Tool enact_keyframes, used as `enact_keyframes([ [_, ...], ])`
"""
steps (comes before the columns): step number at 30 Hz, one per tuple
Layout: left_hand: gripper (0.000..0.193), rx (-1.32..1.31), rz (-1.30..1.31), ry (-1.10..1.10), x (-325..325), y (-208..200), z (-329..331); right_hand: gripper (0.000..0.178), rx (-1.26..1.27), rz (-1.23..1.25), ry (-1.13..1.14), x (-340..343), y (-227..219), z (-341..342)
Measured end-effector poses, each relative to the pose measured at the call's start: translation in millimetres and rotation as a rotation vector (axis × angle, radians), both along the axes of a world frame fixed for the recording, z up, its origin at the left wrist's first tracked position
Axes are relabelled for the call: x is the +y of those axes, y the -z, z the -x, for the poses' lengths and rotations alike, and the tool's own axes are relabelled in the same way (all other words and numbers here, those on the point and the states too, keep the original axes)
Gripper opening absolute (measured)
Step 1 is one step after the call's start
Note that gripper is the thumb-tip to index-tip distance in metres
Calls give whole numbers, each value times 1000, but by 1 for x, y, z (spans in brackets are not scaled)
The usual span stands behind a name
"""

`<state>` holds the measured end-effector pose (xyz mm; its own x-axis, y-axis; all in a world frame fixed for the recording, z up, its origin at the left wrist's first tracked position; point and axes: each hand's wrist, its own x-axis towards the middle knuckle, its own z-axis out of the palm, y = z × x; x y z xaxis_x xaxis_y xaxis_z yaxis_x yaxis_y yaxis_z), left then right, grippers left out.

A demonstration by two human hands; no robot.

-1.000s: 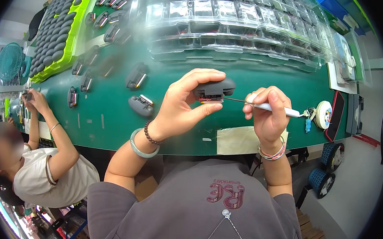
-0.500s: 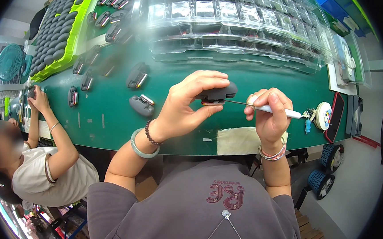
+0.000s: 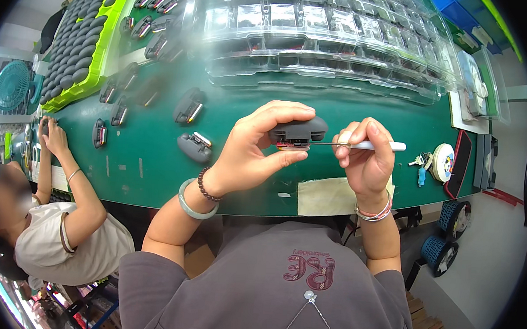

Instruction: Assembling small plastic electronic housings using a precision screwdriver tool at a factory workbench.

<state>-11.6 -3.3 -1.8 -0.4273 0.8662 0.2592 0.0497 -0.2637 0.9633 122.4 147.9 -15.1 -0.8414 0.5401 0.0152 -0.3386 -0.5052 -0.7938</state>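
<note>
My left hand (image 3: 250, 140) is closed on a dark grey rounded device (image 3: 301, 129), fingers over the top and thumb underneath. Its opened side shows small inner parts with red and metallic bits. In my right hand (image 3: 369, 156) lies a slim white-handled screwdriver (image 3: 382, 146), gripped between thumb and fingers. The thin metal shaft points left and reaches the device's open side, where its tip cannot be made out. On the green table left of my hands rest similar grey devices (image 3: 195, 147), one of them (image 3: 189, 105) a little farther off.
Stacked clear plastic trays (image 3: 326, 59) fill the far side. A lime-green tray (image 3: 93, 67) of grey rounded pieces stands far left. A cream sheet (image 3: 325, 195) lies near the front edge, a round white item (image 3: 442, 162) to the right. A co-worker (image 3: 66, 230) sits at left.
The screwdriver has shifted slightly left, its handle end now clear of the keychain-like trinkets. The device has turned a little, showing more of its inner parts.
</note>
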Motion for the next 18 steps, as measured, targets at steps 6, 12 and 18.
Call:
enact_keyframes([
  [6,44,46,-1,-26,1,0,1,34,8,-23,8,-1,-2,-2],
  [12,48,19,24,25,-1,2,4,34,3,-32,-8,1,-1,-1],
  [18,50,-193,51,64,-2,0,3,33,-10,108,-116,2,0,1],
])
